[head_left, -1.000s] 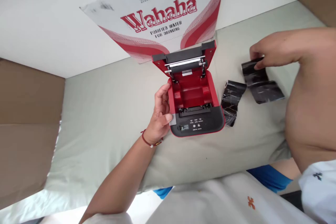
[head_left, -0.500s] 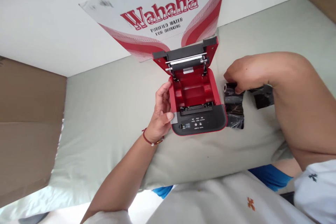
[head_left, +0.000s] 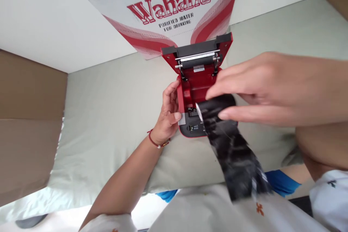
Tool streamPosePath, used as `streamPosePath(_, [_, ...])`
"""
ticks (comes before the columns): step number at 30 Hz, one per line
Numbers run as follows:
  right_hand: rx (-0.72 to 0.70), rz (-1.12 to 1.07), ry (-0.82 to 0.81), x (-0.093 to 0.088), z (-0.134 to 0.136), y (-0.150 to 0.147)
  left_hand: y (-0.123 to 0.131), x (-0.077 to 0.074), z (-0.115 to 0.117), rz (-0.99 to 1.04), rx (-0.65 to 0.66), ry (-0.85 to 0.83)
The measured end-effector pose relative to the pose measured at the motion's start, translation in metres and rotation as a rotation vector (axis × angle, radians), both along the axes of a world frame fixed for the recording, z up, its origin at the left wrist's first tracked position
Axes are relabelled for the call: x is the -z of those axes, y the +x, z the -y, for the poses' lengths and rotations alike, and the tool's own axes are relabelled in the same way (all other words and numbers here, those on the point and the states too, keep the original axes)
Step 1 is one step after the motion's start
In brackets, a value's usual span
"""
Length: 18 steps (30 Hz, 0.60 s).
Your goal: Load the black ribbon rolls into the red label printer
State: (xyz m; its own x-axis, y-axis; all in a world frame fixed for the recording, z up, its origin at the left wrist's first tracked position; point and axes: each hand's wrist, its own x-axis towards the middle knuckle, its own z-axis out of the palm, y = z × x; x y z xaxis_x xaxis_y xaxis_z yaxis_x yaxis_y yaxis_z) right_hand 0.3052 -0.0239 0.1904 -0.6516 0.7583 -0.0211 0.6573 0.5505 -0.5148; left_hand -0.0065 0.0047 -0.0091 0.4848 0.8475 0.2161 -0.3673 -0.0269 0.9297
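A small red and black printer (head_left: 185, 90) sits with its lid (head_left: 197, 52) raised, showing the red bay inside. My left hand (head_left: 170, 112) grips its left side, thumb on the grey corner of the front panel and fingers along the outer wall. Over the bay, my right hand (head_left: 244, 90) pinches a shiny black roll (head_left: 214, 107) between thumb and fingers. The roll's white core shows at its left end. From it a loose black strip (head_left: 239, 163) hangs toward my lap, blurred by motion. The roll and strip cover much of the front panel.
Behind the printer stands a white and red Wahaha water carton (head_left: 174, 11), close to the raised lid. A brown cardboard box (head_left: 29, 123) is at the left. Pale green cloth (head_left: 108, 116) covers the surface under the printer.
My right hand has lifted the black roll from the cloth and carried it left over the printer, its strip now trailing. My left hand keeps its hold on the printer.
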Motion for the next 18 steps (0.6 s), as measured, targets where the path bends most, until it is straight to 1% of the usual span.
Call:
streamPosePath(2, [0.068, 0.095, 0.032, 0.016, -0.015, -0.027, 0.002, -0.002, 0.001, -0.008, -0.006, -0.005])
streamPosePath(4, [0.19, 0.188, 0.076, 0.031, -0.019, -0.047, 0.004, -0.005, 0.002, -0.012, -0.011, -0.011])
streamPosePath(6, [0.285, 0.251, 0.11, 0.041, -0.018, -0.057, 0.006, -0.007, 0.003, -0.003, -0.011, -0.01])
streamPosePath(8, [0.342, 0.302, 0.128, 0.047, -0.016, -0.06, 0.007, -0.007, 0.003, 0.013, -0.005, -0.01])
streamPosePath(11, [0.374, 0.353, 0.134, 0.046, -0.017, -0.06, 0.008, -0.004, 0.002, 0.013, -0.009, 0.002])
streamPosePath(16, [0.394, 0.432, 0.091, 0.036, -0.017, -0.07, 0.006, 0.0, 0.002, 0.009, -0.011, 0.011])
streamPosePath(18, [0.418, 0.431, 0.08, 0.036, -0.015, -0.075, 0.005, 0.0, 0.002, 0.004, -0.004, 0.005])
